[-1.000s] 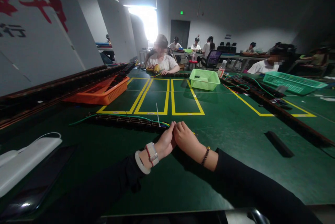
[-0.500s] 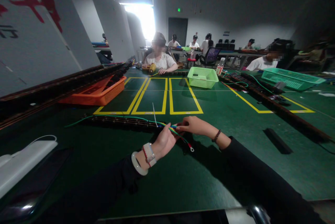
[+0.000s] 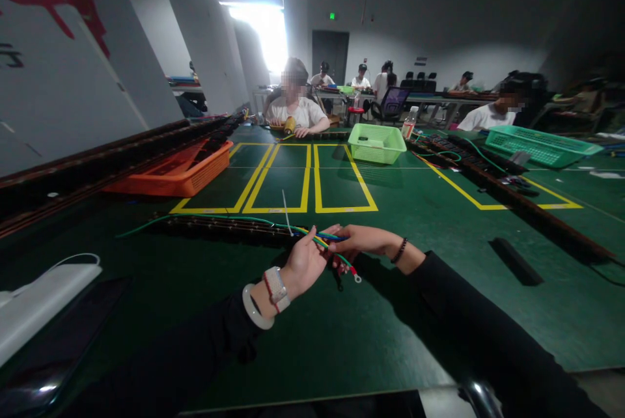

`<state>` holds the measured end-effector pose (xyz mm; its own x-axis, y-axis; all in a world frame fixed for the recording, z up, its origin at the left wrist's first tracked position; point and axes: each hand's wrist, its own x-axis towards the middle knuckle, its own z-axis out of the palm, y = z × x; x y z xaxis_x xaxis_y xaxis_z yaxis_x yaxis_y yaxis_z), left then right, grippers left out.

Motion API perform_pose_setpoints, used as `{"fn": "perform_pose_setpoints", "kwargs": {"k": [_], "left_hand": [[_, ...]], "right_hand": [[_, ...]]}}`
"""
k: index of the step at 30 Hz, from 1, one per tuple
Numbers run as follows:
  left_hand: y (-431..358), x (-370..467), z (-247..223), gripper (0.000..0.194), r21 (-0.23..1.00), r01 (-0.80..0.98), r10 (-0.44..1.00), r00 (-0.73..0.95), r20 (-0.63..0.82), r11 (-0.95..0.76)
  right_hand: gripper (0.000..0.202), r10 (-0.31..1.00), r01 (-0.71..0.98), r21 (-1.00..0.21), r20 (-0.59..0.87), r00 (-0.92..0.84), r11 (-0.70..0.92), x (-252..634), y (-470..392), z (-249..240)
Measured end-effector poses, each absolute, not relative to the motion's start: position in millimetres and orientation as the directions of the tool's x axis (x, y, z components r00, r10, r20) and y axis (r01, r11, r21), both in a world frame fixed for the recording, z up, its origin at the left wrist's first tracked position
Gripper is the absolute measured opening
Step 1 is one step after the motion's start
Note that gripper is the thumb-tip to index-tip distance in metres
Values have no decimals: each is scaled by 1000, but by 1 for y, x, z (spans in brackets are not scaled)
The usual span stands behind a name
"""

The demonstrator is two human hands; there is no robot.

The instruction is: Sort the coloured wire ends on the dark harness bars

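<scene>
Compared with a moment ago, the right hand [image 3: 368,241] has come lower and closer over the coloured wires [image 3: 319,240], its fingers pinching them; the exact fingertip hold is partly hidden. The left hand [image 3: 305,263], half curled with the palm turned up, loosely cradles the same wires. They lie between the two hands, at the right end of the dark strip [image 3: 219,228] on the green table [image 3: 439,314]. The metal ring [image 3: 358,278], hidden a second ago, now shows on the near side, so that wire end seems free of both hands.
</scene>
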<state>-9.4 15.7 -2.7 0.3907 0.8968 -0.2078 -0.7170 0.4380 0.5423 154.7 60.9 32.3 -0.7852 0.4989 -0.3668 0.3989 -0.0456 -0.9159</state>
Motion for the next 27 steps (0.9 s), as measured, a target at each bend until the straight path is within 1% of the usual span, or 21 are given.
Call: {"fn": "perform_pose_setpoints", "kwargs": {"k": [1, 2, 4, 5, 7, 8, 11, 13, 15, 17, 19, 22, 25, 27], "left_hand": [[16, -10, -3, 36, 541, -715, 895, 394, -209, 442], [16, -10, -3, 35, 541, -714, 893, 397, -211, 445], [17, -11, -4, 36, 539, -710, 889, 403, -216, 453], [17, -11, -4, 36, 538, -708, 887, 405, -220, 457], [18, -11, -6, 35, 537, -705, 885, 405, -230, 463], [18, -10, -6, 33, 537, -704, 884, 403, -236, 464], [18, -8, -7, 28, 537, -708, 888, 386, -250, 459], [17, -7, -5, 27, 535, -708, 887, 386, -254, 461], [16, -5, -3, 26, 536, -708, 887, 386, -252, 461], [15, -4, -2, 26, 542, -709, 892, 374, -254, 451], [15, -3, -1, 24, 552, -711, 900, 351, -259, 436], [17, -3, -1, 22, 552, -718, 905, 332, -264, 424], [18, -4, -3, 21, 544, -731, 911, 310, -273, 412], [19, -5, -4, 21, 540, -734, 910, 305, -280, 412]], "right_hand": [[38, 490, 387, -921, -356, -796, -42, 154, 60, 33], [38, 503, 388, -922, -336, -797, -1, 154, 59, 35], [33, 582, 433, -884, -260, -770, 178, 152, 56, 41], [28, 631, 480, -829, -214, -746, 286, 151, 54, 44], [20, 710, 600, -659, -138, -690, 455, 147, 49, 49], [18, 741, 656, -567, -115, -661, 498, 145, 47, 51], [19, 803, 772, -319, -50, -594, 551, 139, 40, 52], [18, 807, 797, -139, 25, -590, 587, 134, 36, 51], [16, 776, 779, 31, 73, -626, 626, 131, 33, 49], [17, 736, 738, 141, 77, -673, 660, 129, 32, 46], [19, 709, 705, 206, 65, -702, 679, 128, 31, 44], [20, 682, 673, 264, 70, -728, 691, 127, 30, 45], [14, 649, 658, 274, 137, -749, 701, 127, 25, 56], [17, 654, 685, 257, 205, -728, 681, 127, 19, 68]]}}
